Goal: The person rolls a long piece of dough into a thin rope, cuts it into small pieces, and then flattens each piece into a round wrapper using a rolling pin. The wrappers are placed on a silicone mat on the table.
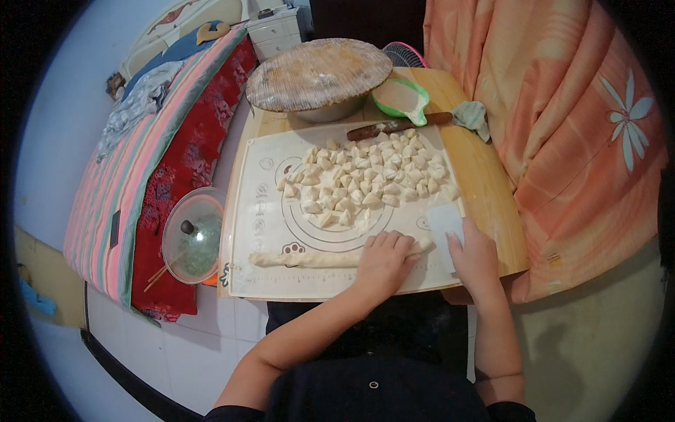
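A long rope of pale dough (309,259) lies along the near edge of a white printed mat (242,211). My left hand (385,266) rests over the right part of this rope, fingers curled round it, with a short end sticking out beyond them. In my right hand (478,261) is a flat white dough scraper (444,231), gripped by its right side, just right of the rope's end. Farther back on the mat, many small cut dough pieces (373,176) lie spread in a loose heap.
Behind the dough pieces are a dark rolling pin (369,131), a green scoop (416,104) of flour, a cloth (472,118) and a basin under a round slatted cover (320,74). A lidded clear bowl (193,243) stands left, beside a bed (105,190). An orange curtain (569,155) hangs right.
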Action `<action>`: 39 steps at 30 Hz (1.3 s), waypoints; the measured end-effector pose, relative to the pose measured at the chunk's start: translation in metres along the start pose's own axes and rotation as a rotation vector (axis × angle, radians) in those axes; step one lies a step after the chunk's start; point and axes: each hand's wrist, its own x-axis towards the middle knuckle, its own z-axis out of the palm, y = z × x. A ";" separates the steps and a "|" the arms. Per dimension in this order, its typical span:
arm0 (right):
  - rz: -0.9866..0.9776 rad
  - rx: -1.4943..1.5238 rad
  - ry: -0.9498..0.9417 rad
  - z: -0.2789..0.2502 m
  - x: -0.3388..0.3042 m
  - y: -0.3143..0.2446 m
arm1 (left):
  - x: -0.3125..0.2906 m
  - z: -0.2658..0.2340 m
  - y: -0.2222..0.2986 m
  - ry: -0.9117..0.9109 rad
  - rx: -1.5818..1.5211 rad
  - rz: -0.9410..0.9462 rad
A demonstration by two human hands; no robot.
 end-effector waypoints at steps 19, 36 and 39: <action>0.044 -0.032 -0.039 0.031 0.018 -0.020 | -0.005 -0.008 -0.010 0.050 0.022 0.094; -0.020 -0.183 -0.208 0.043 0.013 -0.050 | -0.002 -0.009 -0.024 0.058 0.066 0.025; 0.006 -0.194 -0.171 0.056 0.019 -0.054 | -0.006 -0.009 -0.024 0.073 0.082 -0.005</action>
